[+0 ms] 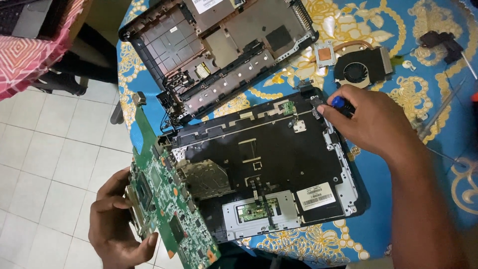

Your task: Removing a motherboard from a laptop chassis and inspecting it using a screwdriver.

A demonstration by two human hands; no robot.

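head view | left hand (117, 221) gripping green motherboard (167, 199), fingers closing on its edge, board tilting up off the desk's (398, 164) left edge | right hand (371, 122) pinching blue-handled screwdriver (338, 103) at top right corner of palmrest assembly (269, 164) | bottom case (219, 45), cooling fan (361, 67) lying behind

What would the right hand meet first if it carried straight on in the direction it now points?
Probably the top corner of the black laptop panel: the right hand points its blue-tipped tool up-left there; depth is unclear.
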